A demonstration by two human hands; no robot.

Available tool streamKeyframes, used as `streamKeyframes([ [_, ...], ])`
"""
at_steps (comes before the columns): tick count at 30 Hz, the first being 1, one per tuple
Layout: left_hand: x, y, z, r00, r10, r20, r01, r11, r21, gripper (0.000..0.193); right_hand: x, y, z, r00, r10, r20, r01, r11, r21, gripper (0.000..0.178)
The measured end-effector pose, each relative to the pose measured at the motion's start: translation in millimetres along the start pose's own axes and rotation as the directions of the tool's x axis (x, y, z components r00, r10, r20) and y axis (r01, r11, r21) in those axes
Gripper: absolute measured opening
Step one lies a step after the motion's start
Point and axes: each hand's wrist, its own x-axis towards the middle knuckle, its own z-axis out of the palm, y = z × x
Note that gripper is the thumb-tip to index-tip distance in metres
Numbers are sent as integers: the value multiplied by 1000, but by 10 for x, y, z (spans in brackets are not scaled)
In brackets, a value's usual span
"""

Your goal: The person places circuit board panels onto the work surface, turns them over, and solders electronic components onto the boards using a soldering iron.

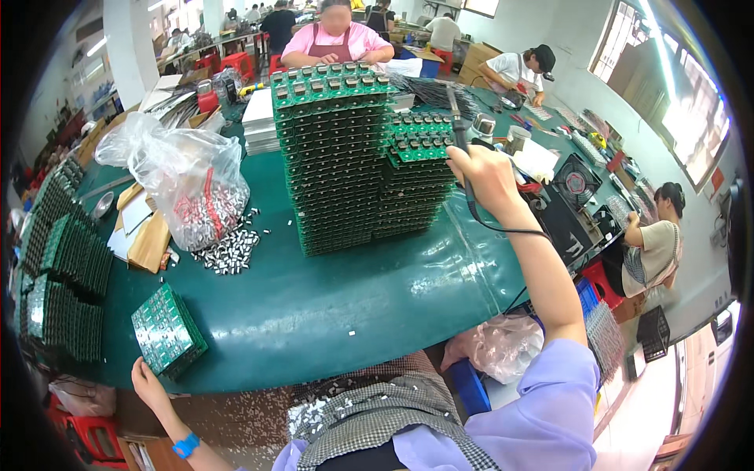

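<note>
My right hand (483, 177) is raised on the right, closed around a soldering iron (457, 122) with its tip pointing up. The iron's dark cord runs back over my forearm. Left of it stands a tall stack of green circuit boards (338, 169), with metal parts on the top boards. A lower stack of circuit boards (424, 149) adjoins it, nearest to my right hand. At the table's lower left edge, my left hand (147, 383) pinches the near corner of a circuit board (161, 326) on a small pile. Some of its fingers are hidden.
A clear plastic bag (184, 180) of small metal parts sits left of the tall stack, with loose parts (228, 253) spilled beside it. More board stacks (67, 259) line the far left. A black fan (576, 180) stands right. Co-workers sit across and to the right.
</note>
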Motion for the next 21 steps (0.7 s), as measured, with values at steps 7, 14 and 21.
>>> streamKeyframes([
  [7, -332, 484, -265, 974, -189, -122, 172, 975, -142, 39, 40, 90, 202, 979, -178, 100, 198, 951, -239, 14],
  [14, -578, 1366, -349, 1000, -6, 4, 7, 852, -523, 31, 191, 634, -51, 978, -19, -207, -44, 954, -298, 17],
  [21, -1394, 2408, 156, 807, 398, 436, -183, 871, -457, 29, -1127, 160, -747, 915, 209, -344, -172, 976, 135, 27],
])
